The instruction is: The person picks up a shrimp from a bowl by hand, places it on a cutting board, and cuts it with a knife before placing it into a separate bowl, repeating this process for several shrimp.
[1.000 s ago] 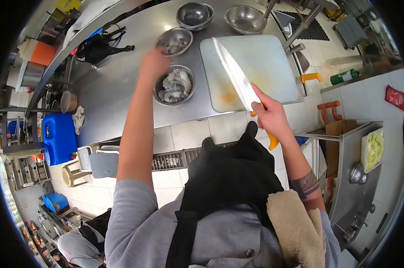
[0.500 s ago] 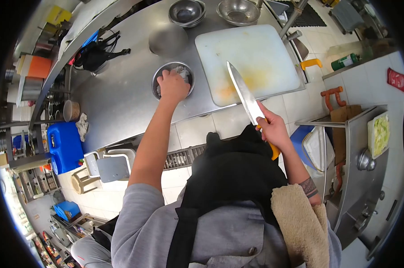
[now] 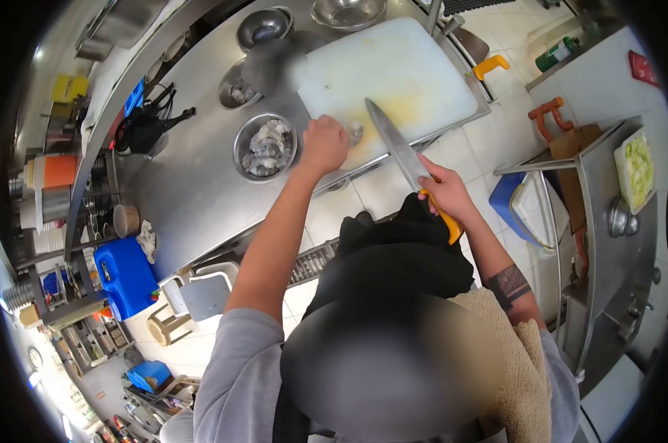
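My right hand [image 3: 446, 193] grips the yellow handle of a chef's knife [image 3: 397, 139]. Its blade points up and left over the near part of the white cutting board [image 3: 393, 63]. At the board's left near corner, my left hand [image 3: 325, 145] has its fingers curled closed around a greyish raw shrimp [image 3: 356, 133], which sticks out on the right side. Left of this hand stands a steel bowl [image 3: 237, 156] full of peeled raw shrimp [image 3: 267, 150]. Behind it, a second steel bowl [image 3: 225, 90] contains a few more shrimp, partly covered by a blurred patch.
More steel bowls [image 3: 263, 28] and a colander-like bowl [image 3: 349, 12] stand at the table's far end. A black strapped item [image 3: 146, 122] lies at the left on the steel table [image 3: 179, 192]. A yellow handle [image 3: 490, 66] juts out beyond the board's right edge.
My left hand has left the shrimp bowl and moved right to the board with a shrimp. The knife stays in my right hand. The view has shifted, and the second shrimp bowl now shows.
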### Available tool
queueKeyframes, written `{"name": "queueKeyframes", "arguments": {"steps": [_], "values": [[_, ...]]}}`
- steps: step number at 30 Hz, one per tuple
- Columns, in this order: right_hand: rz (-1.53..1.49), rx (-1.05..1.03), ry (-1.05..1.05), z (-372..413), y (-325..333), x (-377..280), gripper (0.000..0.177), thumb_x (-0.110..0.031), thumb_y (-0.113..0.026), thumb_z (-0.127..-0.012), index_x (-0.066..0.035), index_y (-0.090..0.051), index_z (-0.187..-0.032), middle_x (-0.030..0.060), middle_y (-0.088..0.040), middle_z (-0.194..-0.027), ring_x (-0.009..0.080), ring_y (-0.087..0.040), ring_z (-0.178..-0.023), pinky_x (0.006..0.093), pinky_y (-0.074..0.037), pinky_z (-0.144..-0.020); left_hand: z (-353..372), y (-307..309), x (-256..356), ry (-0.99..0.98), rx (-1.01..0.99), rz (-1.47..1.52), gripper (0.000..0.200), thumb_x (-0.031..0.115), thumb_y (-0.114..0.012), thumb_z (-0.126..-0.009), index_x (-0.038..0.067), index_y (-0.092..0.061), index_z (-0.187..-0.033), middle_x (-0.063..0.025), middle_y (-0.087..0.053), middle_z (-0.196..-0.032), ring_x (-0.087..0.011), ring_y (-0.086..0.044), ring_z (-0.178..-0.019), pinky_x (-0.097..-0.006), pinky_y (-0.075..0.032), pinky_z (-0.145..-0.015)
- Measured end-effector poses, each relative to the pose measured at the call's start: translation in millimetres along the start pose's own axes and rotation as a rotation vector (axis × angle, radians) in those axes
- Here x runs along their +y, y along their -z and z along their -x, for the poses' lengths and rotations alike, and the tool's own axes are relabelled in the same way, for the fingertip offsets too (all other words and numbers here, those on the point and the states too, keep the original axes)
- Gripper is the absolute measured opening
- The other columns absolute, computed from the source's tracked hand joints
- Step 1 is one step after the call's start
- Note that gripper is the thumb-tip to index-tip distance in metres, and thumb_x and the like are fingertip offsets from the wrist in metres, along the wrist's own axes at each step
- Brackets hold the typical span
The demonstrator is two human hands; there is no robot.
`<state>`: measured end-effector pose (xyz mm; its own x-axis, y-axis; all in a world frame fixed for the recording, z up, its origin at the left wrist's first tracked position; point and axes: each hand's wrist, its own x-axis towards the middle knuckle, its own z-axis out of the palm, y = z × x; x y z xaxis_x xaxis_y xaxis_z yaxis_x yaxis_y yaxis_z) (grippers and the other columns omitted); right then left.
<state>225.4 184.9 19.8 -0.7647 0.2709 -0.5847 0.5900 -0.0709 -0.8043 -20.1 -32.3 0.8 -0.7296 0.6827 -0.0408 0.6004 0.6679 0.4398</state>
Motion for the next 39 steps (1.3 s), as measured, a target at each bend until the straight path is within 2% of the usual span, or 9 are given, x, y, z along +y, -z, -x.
{"name": "queueKeyframes", "arguments": {"steps": [1, 5, 8, 10, 16, 25, 32, 35, 39], "values": [[-0.004, -0.024, 0.007, -4.7, 1.7, 1.7, 0.065, -0.016, -0.066, -0.107, -0.023, -0.051, -0.17, 0.0081, -0.07, -0.082, 0.0103, -0.056, -0.048, 0.0306, -0.051, -0.048, 0.1, -5.2, 3.8, 0.003, 0.111, -0.075, 0.026, 0.023, -0.078, -0.094, 0.003, -0.075, -0.11, -0.0168, -0.072, -0.124, -0.0413, -0.063, -0.122, -0.0488, -0.051, -0.108], [-0.013, -0.079, 0.025, -19.1, 1.4, -2.3, 0.063, -0.017, -0.065, -0.108, -0.026, -0.052, -0.169, 0.0089, -0.07, -0.083, 0.0106, -0.056, -0.048, 0.0313, -0.051, -0.048, 6.3, 7.4, 16.3, -0.101, -0.006, 0.105, 0.025, 0.017, -0.074, -0.096, 0.005, -0.076, -0.118, -0.0186, -0.075, -0.117, -0.0412, -0.068, -0.113, -0.0516, -0.054, -0.102], [0.04, -0.117, 0.042, -24.3, 3.5, -9.3, 0.062, -0.018, -0.063, -0.109, -0.029, -0.053, -0.169, 0.0086, -0.07, -0.082, 0.0112, -0.055, -0.048, 0.031, -0.051, -0.048, 6.7, 2.8, 12.3, -0.229, 0.044, 0.143, 0.025, 0.014, -0.076, -0.094, 0.005, -0.078, -0.117, -0.0151, -0.077, -0.111, -0.0381, -0.071, -0.108, -0.0487, -0.057, -0.098], [0.05, -0.119, 0.035, -25.9, 9.3, -5.1, 0.062, -0.018, -0.064, -0.108, -0.029, -0.053, -0.169, 0.0084, -0.069, -0.082, 0.0114, -0.055, -0.048, 0.031, -0.051, -0.049, 8.3, 3.8, 14.4, -0.117, 0.036, 0.18, 0.029, 0.014, -0.078, -0.094, 0.005, -0.078, -0.122, -0.0159, -0.079, -0.115, -0.0344, -0.075, -0.108, -0.0446, -0.059, -0.094], [0.115, -0.139, -0.023, 4.3, 22.8, -2.4, 0.061, -0.015, -0.065, -0.108, -0.028, -0.056, -0.167, 0.0068, -0.07, -0.081, 0.0104, -0.054, -0.048, 0.0299, -0.05, -0.049, 10.7, -1.9, 19.0, -0.045, 0.077, 0.077, 0.024, 0.015, -0.078, -0.096, 0.006, -0.082, -0.118, -0.0164, -0.079, -0.113, -0.0343, -0.077, -0.102, -0.0444, -0.06, -0.093], [0.033, -0.164, -0.074, 39.5, 8.2, 38.5, 0.061, -0.015, -0.063, -0.111, -0.031, -0.053, -0.168, 0.0068, -0.07, -0.082, 0.0101, -0.054, -0.05, 0.0302, -0.052, -0.051, 13.9, 1.5, 15.3, -0.062, -0.068, 0.005, 0.038, 0.014, -0.077, -0.096, 0.01, -0.081, -0.133, -0.0183, -0.078, -0.109, -0.0356, -0.077, -0.099, -0.0452, -0.059, -0.091], [-0.024, -0.152, -0.121, 66.4, -9.5, 42.2, 0.057, -0.014, -0.064, -0.113, -0.029, -0.056, -0.167, 0.0045, -0.069, -0.082, 0.0076, -0.053, -0.049, 0.027, -0.049, -0.05, 17.5, -6.3, 15.4, 0.012, -0.029, 0.055, 0.04, 0.013, -0.079, -0.093, 0.012, -0.082, -0.133, -0.0165, -0.08, -0.103, -0.0319, -0.078, -0.092, -0.0416, -0.06, -0.09], [-0.005, -0.147, -0.128, 75.9, -11.5, 42.2, 0.057, -0.014, -0.065, -0.112, -0.03, -0.056, -0.166, 0.0044, -0.068, -0.081, 0.0071, -0.053, -0.05, 0.0269, -0.049, -0.051, 20.8, -8.9, 13.4, 0.001, 0.023, 0.136, 0.036, 0.013, -0.076, -0.092, 0.011, -0.085, -0.126, -0.0213, -0.079, -0.104, -0.0383, -0.078, -0.093, -0.0464, -0.061, -0.089], [0.072, -0.171, -0.132, 82.4, -0.8, 42.5, 0.06, -0.014, -0.064, -0.109, -0.031, -0.056, -0.166, 0.0044, -0.067, -0.08, 0.0104, -0.056, -0.052, 0.0296, -0.052, -0.052, 20.1, -8.7, 10.8, -0.003, 0.025, 0.13, 0.037, 0.013, -0.078, -0.092, 0.013, -0.084, -0.129, -0.0172, -0.08, -0.103, -0.0323, -0.078, -0.091, -0.042, -0.062, -0.089]]}}
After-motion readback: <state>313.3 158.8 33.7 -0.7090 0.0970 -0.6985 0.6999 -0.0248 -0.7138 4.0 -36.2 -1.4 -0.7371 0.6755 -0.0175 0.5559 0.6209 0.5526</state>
